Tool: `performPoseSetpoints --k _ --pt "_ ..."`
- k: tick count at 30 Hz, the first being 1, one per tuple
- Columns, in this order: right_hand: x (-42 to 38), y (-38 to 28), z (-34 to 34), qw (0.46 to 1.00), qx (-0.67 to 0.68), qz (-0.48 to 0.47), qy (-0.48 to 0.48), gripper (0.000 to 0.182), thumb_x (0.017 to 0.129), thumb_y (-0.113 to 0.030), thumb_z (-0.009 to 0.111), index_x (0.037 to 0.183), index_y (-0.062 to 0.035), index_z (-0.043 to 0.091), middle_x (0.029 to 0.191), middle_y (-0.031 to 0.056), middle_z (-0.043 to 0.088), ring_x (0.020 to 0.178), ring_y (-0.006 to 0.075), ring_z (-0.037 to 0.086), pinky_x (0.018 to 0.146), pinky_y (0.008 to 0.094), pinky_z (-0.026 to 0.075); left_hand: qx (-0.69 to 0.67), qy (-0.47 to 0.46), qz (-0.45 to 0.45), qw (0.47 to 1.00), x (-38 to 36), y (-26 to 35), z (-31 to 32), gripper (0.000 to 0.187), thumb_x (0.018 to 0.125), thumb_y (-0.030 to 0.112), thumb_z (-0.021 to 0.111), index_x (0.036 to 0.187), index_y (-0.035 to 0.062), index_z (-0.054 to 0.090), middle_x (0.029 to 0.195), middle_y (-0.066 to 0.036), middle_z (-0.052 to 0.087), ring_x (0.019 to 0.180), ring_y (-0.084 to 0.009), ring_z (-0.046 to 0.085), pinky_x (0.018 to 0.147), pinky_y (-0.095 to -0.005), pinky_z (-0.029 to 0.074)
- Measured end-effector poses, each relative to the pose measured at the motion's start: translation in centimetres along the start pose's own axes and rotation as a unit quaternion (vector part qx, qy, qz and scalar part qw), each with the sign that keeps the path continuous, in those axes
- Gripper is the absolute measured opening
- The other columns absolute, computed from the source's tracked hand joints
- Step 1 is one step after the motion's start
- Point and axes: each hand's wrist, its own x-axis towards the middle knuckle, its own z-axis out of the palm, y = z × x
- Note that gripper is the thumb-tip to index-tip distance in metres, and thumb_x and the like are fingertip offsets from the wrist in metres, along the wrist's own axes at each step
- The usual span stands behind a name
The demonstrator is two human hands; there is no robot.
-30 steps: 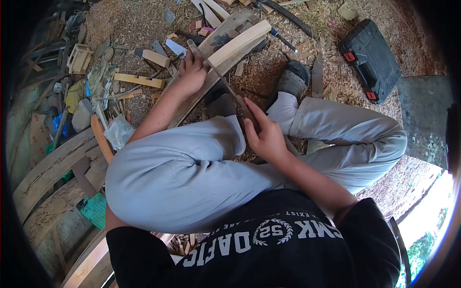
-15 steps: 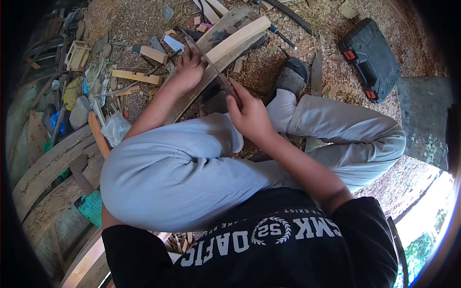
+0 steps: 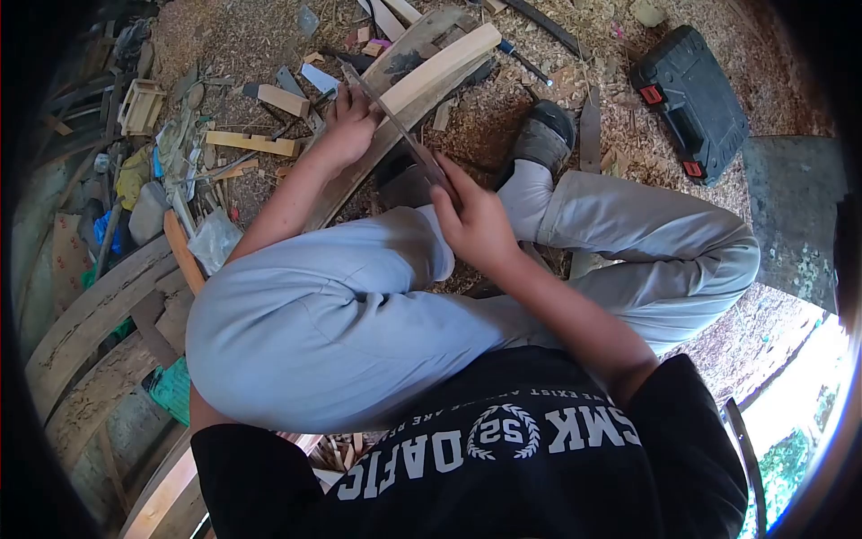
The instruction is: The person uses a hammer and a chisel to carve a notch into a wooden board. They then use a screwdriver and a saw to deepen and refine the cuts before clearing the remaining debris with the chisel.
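My right hand (image 3: 476,216) is wrapped round the near end of a long thin dark tool (image 3: 395,130), which looks like a saw or file. Its blade lies across the lower left end of a pale wooden piece (image 3: 440,70). That piece rests on a worn, curved board (image 3: 359,171). At the blade's other side, my left hand (image 3: 351,128) is by the end of the pale piece, with its fingers bent; what they press or hold is hidden.
A black tool case (image 3: 696,103) with red latches lies at the upper right. Left of the board are a notched wood strip (image 3: 251,142), a short block (image 3: 283,99) and a clear plastic bag (image 3: 214,241). A screwdriver (image 3: 525,63) lies among wood shavings near my shoe (image 3: 543,135).
My right hand and the tool have shifted slightly down and to the right along the blade's line. My left hand stays near the end of the pale piece.
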Motion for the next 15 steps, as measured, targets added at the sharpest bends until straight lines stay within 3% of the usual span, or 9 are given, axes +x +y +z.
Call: performPoseSetpoints --k 2,9,15 --pt "-3.4 0.8 -1.8 0.999 0.01 0.033 -0.018 0.049 0.101 -0.027 0.063 0.142 -0.0003 0.06 0.089 0.0299 0.073 0.085 0.0467 0.074 0.076 0.0515 0.06 -0.001 0.006 -0.008 1.0 0.2 -0.1 0.1 0.079 0.11 0.052 0.04 0.172 0.0106 0.014 0.179 -0.022 -0.006 0.163 -0.0514 0.0 0.132 -0.0564 0.009" --pt "1.8 -0.1 1.1 1.0 0.011 0.013 0.001 0.047 0.1 -0.025 0.064 0.141 -0.002 0.063 0.086 0.0272 0.074 0.08 0.0476 0.074 0.074 0.0512 0.061 0.002 0.016 0.005 1.0 -0.2 0.1 0.0 0.08 0.109 0.052 0.041 0.172 0.0089 0.016 0.179 -0.023 -0.004 0.162 -0.0518 0.002 0.132 -0.0555 0.01" --pt "-3.7 0.8 -2.1 0.999 -0.028 0.017 -0.007 0.049 0.1 -0.026 0.064 0.144 -0.003 0.06 0.083 0.0273 0.073 0.076 0.0471 0.073 0.071 0.0533 0.059 0.006 0.012 0.012 1.0 0.0 -0.2 0.2 0.077 0.11 0.051 0.039 0.172 0.01 0.019 0.178 -0.027 -0.004 0.162 -0.0522 0.001 0.132 -0.0552 0.009"
